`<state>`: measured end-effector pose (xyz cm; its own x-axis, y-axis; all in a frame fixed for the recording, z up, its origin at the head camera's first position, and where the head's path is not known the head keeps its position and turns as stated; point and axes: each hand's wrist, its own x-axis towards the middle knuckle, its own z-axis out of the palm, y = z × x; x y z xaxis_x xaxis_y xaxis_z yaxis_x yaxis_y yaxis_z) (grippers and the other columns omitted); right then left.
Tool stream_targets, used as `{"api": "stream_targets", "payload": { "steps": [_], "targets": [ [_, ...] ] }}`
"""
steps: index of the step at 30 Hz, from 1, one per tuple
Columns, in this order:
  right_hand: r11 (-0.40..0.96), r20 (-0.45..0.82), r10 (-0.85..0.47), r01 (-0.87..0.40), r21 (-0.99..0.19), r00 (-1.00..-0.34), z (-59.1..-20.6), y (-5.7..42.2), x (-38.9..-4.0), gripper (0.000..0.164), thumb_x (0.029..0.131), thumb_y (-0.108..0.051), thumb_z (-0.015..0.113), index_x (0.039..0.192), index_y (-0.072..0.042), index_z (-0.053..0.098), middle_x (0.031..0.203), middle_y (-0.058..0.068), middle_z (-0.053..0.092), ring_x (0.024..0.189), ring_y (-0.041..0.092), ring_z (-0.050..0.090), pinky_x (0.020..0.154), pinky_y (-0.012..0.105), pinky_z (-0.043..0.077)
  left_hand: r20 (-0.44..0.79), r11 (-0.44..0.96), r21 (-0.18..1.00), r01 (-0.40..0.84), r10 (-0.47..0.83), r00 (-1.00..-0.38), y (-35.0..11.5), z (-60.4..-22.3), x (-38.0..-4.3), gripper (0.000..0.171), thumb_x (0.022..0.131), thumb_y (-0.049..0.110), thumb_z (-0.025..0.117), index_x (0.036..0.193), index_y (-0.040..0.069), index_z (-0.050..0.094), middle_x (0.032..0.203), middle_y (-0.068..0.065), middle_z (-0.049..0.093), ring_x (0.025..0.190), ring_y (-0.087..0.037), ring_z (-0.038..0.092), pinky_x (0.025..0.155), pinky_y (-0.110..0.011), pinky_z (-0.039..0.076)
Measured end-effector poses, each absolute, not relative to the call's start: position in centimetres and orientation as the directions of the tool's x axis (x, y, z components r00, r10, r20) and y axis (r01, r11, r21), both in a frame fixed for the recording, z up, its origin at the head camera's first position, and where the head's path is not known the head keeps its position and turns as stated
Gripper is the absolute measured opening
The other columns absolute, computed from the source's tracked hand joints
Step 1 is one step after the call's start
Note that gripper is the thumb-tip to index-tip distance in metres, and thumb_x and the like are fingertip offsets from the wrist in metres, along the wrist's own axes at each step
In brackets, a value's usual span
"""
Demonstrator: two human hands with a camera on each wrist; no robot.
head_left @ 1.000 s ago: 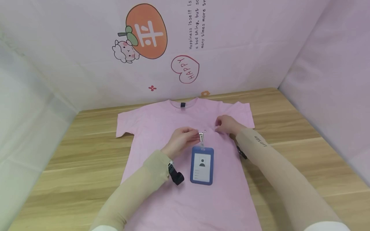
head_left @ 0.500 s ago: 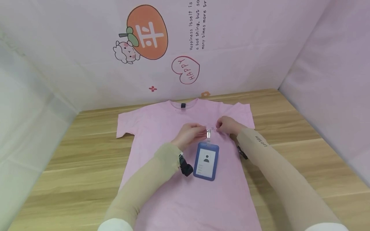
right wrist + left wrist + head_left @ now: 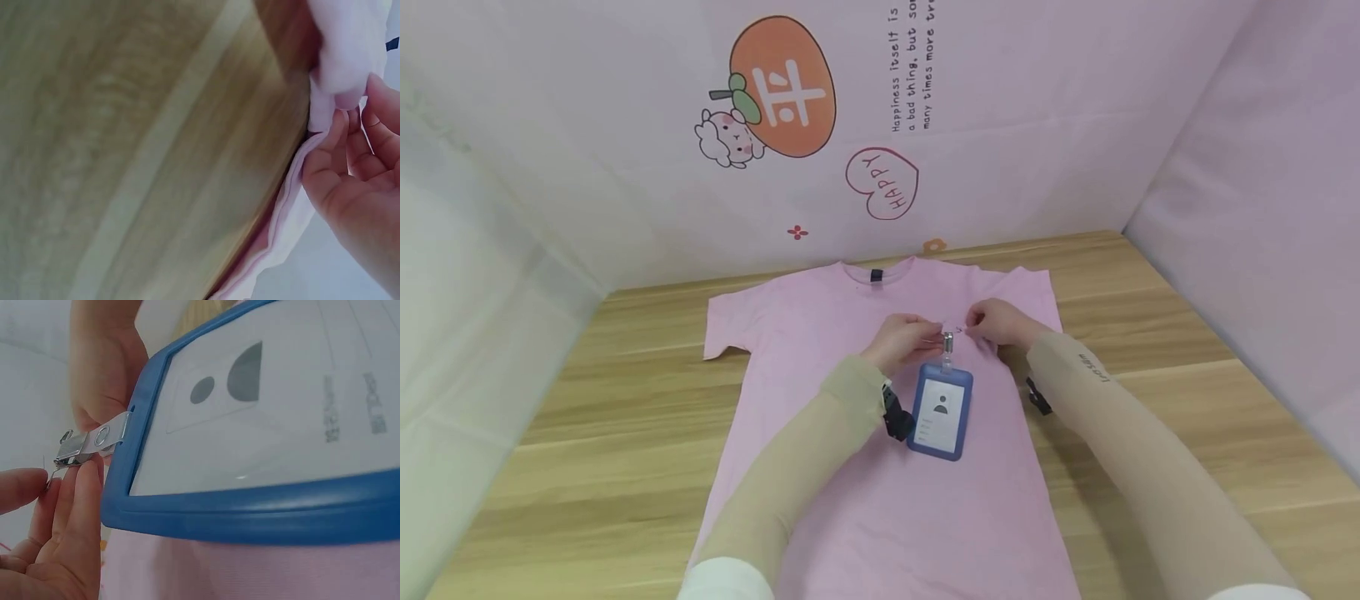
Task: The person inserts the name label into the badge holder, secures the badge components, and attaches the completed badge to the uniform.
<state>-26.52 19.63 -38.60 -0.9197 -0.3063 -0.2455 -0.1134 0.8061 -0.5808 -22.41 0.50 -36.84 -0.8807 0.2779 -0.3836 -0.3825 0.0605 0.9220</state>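
A pink T-shirt (image 3: 880, 508) lies spread on the wooden table, its collar at the far side. Over its chest hangs a blue badge holder (image 3: 941, 412) with a white card, joined by a clear strap to a metal clip (image 3: 948, 342). My left hand (image 3: 902, 342) pinches the clip's thin wire end between thumb and fingers; in the left wrist view the wire (image 3: 49, 480) shows beside the fingertips. Just right of the clip, my right hand (image 3: 1002, 322) pinches a fold of the shirt's fabric (image 3: 342, 100). The contact between pin and cloth is too small to tell.
Wooden table surface (image 3: 587, 433) shows on both sides of the shirt. A printed white cloth (image 3: 1015, 125) rises behind it, with more cloth walls at left and right. Black wrist straps (image 3: 895, 414) hang under both forearms.
My left hand has moved right and slightly away from me with the badge holder, bringing the clip close to the right hand. The right hand keeps its pinch, shifting only slightly.
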Motion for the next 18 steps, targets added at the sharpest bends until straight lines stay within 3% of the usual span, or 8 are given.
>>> {"api": "stream_targets", "payload": {
  "steps": [9, 18],
  "targets": [
    [0.793, -0.218, -0.339, -0.153, -0.590, -0.915, -38.4, 20.0, -26.6, 0.012, 0.093, -0.009, 0.055, 0.085, 0.000, 0.056, 0.069, 0.003, 0.050, 0.058, 0.014, 0.048, 0.053, 0.024, 0.043, -0.400, 0.104, 0.917, -0.386, 0.260, -0.879, 1.5, -38.6, -23.3, 0.022, 0.091, 0.006, 0.058, 0.108, -0.008, 0.060, 0.108, -0.025, 0.067, 0.071, -0.014, 0.068, 0.074, -0.027, 0.057],
    [0.770, -0.142, -0.377, -0.225, -0.597, -0.915, -38.3, 20.2, -26.2, 0.010, 0.090, -0.005, 0.058, 0.082, 0.000, 0.055, 0.063, 0.000, 0.047, 0.052, 0.010, 0.047, 0.050, 0.023, 0.041, -0.444, 0.113, 0.896, -0.429, 0.246, -0.862, 2.6, -39.8, -23.6, 0.023, 0.090, 0.004, 0.059, 0.107, -0.012, 0.061, 0.100, -0.026, 0.069, 0.064, -0.012, 0.064, 0.072, -0.027, 0.058]
  ]
}}
